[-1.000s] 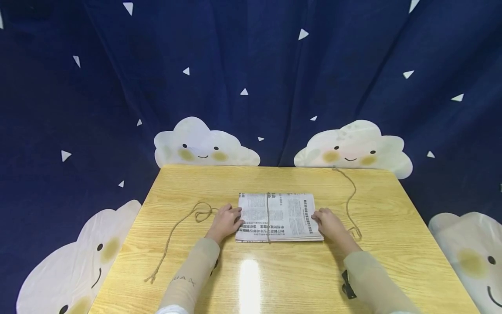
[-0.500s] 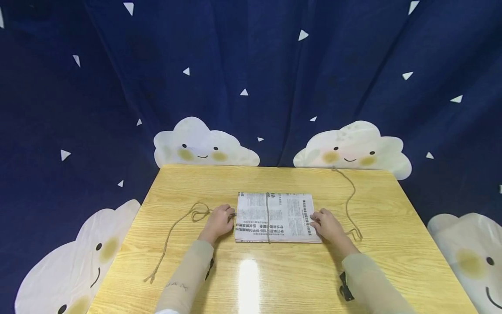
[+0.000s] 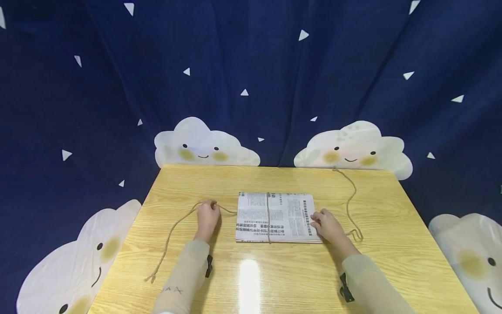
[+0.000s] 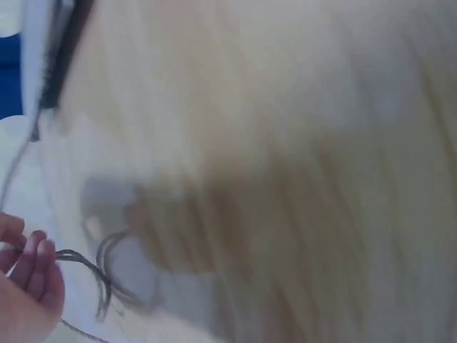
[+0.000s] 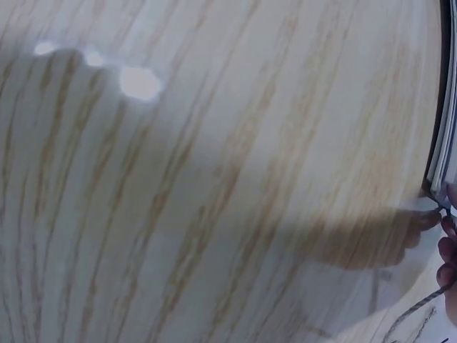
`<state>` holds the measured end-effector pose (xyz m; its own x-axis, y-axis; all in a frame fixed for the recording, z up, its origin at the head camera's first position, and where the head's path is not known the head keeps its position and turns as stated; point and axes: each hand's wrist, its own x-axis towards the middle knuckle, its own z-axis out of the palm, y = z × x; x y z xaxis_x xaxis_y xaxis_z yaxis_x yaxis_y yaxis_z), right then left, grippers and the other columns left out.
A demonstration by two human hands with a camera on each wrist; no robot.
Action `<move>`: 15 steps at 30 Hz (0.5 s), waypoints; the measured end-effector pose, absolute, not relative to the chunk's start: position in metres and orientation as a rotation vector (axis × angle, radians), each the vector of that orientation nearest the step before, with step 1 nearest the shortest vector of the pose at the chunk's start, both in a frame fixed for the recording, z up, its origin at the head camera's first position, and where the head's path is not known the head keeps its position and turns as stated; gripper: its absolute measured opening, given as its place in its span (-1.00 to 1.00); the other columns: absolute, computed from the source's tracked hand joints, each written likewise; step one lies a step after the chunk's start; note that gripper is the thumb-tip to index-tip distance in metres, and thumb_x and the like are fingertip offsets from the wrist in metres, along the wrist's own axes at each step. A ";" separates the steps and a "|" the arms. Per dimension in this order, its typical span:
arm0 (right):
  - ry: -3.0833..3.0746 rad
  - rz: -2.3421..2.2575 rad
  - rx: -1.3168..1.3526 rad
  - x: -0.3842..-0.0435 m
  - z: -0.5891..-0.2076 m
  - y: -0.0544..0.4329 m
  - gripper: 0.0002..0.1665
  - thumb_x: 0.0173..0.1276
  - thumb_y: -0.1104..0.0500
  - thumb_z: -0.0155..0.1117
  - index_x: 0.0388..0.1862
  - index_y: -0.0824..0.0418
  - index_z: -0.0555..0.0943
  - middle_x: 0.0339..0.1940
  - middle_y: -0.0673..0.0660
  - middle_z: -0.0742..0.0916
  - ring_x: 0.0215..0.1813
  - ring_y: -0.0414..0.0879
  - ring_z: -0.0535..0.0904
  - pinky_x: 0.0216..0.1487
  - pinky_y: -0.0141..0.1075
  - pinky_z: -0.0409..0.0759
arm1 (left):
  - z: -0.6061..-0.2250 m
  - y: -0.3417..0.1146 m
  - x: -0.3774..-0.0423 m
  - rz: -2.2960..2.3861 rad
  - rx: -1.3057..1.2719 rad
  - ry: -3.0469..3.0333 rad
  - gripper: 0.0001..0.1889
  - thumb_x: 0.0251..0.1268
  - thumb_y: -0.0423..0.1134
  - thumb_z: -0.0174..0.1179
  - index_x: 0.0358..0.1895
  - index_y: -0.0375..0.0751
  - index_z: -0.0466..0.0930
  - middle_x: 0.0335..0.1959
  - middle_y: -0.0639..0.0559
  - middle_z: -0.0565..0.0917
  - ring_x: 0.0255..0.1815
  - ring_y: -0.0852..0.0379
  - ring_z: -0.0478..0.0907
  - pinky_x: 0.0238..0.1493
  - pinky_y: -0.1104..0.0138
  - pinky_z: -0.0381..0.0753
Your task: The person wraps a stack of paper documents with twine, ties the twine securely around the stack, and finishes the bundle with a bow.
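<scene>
A folded stack of newspaper (image 3: 288, 218) lies flat on the table, with a brown twine (image 3: 268, 220) crossing its top from back to front. My left hand (image 3: 208, 218), to the left of the stack, pinches the left length of twine (image 3: 227, 210) in curled fingers; a loop of it (image 4: 103, 271) hangs beside that hand in the left wrist view. At the stack's right edge my right hand (image 3: 327, 226) has curled fingers around twine close to the paper. Its fingers (image 5: 448, 268) are partly cut off in the right wrist view.
The twine's left tail (image 3: 164, 248) trails toward the front left of the wooden table (image 3: 298, 279). Its right tail (image 3: 349, 200) runs to the back edge. A dark blue curtain (image 3: 251, 65) with cloud prints hangs behind.
My left hand has moved left, away from the stack's left edge, and now pinches the twine, drawing its loop up. My right hand stays almost still at the right edge.
</scene>
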<state>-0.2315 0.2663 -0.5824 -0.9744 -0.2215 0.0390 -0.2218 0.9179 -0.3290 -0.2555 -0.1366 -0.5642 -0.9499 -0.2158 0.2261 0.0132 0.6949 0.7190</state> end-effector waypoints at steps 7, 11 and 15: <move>-3.080 0.531 0.357 -0.232 -0.581 0.265 -0.71 0.20 0.14 0.29 -0.13 0.24 0.59 -0.33 0.13 0.52 -0.33 -0.05 0.46 -0.23 -0.13 0.56 | -0.549 -0.117 -0.265 -2.073 0.543 -1.896 -0.71 0.25 -0.47 0.01 0.02 -0.53 0.41 -0.08 -0.30 0.51 -0.20 0.08 0.52 -0.16 0.33 0.58; -3.088 0.529 0.341 -0.233 -0.582 0.266 -0.71 0.19 0.14 0.29 -0.12 0.24 0.59 -0.32 0.12 0.52 -0.32 -0.06 0.47 -0.21 -0.13 0.56 | -0.541 -0.107 -0.274 -2.298 0.555 -1.555 -0.62 0.23 -0.52 0.04 0.12 -0.56 0.30 0.01 -0.39 0.45 -0.37 0.24 0.54 -0.27 0.47 0.59; -3.089 0.525 0.338 -0.234 -0.583 0.266 -0.71 0.19 0.15 0.29 -0.13 0.24 0.59 -0.31 0.13 0.53 -0.30 -0.04 0.48 -0.20 -0.10 0.56 | -0.534 -0.092 -0.279 -2.322 0.424 -1.619 -0.53 0.21 -0.56 0.04 0.22 -0.48 0.27 0.17 -0.34 0.39 -0.45 0.30 0.53 -0.32 0.50 0.59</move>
